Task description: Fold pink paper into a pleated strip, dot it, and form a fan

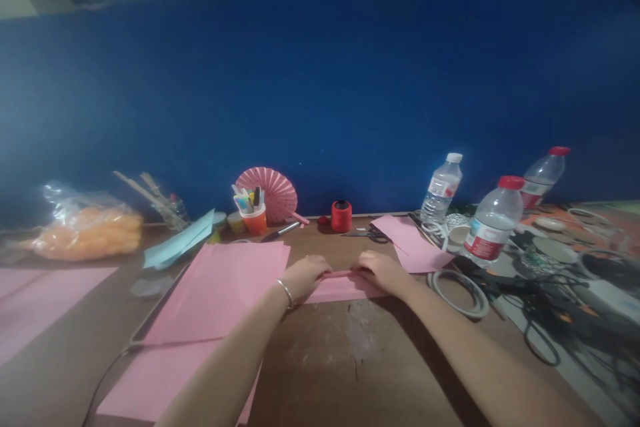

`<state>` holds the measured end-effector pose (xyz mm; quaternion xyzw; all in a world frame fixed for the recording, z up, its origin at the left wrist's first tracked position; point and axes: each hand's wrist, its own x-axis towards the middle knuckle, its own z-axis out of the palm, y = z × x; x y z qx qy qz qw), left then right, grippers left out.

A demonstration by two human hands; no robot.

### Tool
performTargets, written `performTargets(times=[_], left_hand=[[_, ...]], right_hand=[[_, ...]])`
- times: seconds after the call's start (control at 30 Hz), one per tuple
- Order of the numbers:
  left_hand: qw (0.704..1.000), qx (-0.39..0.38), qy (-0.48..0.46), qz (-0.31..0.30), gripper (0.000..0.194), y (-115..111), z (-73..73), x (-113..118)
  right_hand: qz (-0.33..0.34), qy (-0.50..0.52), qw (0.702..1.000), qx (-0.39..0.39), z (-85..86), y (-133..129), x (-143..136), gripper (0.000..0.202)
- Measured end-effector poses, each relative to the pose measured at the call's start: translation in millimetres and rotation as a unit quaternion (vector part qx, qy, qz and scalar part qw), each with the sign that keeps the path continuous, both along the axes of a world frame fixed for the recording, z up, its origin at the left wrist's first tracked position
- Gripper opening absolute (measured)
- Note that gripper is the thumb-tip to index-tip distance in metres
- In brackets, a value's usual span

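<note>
Both hands grip one strip of folded pink paper (345,289) lying on the brown table. Its far edge is pinched up into a narrow fold. At the left end my left hand (306,275), with a silver bangle on the wrist, has its fingers closed on that fold. My right hand (381,271) pinches the fold toward the other end. Just left of my left forearm lies a stack of pink paper sheets (220,287). Beyond my hands stand a red thread spool (341,217) and a pair of scissors (373,235).
A pink pleated paper fan (275,192) leans behind an orange cup of pens (255,219). Several plastic bottles (493,220), coiled cables (463,293) and loose clutter fill the right side. On the left are blue paper (180,240) and a plastic bag of orange items (90,230).
</note>
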<state>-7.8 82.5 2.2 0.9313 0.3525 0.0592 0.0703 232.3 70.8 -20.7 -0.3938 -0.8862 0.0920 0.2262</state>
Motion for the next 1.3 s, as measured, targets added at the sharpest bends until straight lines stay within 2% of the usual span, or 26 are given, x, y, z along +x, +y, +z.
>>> performTargets(times=[0.23,0.43,0.6,0.83,1.07,1.3], left_hand=[[1.000,-0.013,0.015,-0.005,0.019,0,3.9,-9],[0.999,-0.040,0.016,0.017,0.028,7,5.7,-19],[0.997,-0.058,0.004,0.043,0.020,8,5.3,-21],[0.996,-0.076,0.007,0.042,0.017,3,10.9,-19],[0.994,-0.093,0.039,0.051,0.023,10,13.8,-34],[0.995,-0.077,0.051,0.044,0.029,7,16.9,-39]], right_hand=[[0.006,-0.016,1.000,-0.006,-0.7,0,7,0.017],[-0.017,0.001,0.999,-0.037,-3.4,3,17,0.015],[-0.032,-0.001,0.998,-0.045,-1.7,3,14,0.013],[-0.032,-0.020,0.998,-0.058,5.0,0,11,0.013],[-0.033,-0.023,0.996,-0.080,2.6,6,32,0.010],[-0.023,-0.010,0.997,-0.078,6.9,2,32,0.014]])
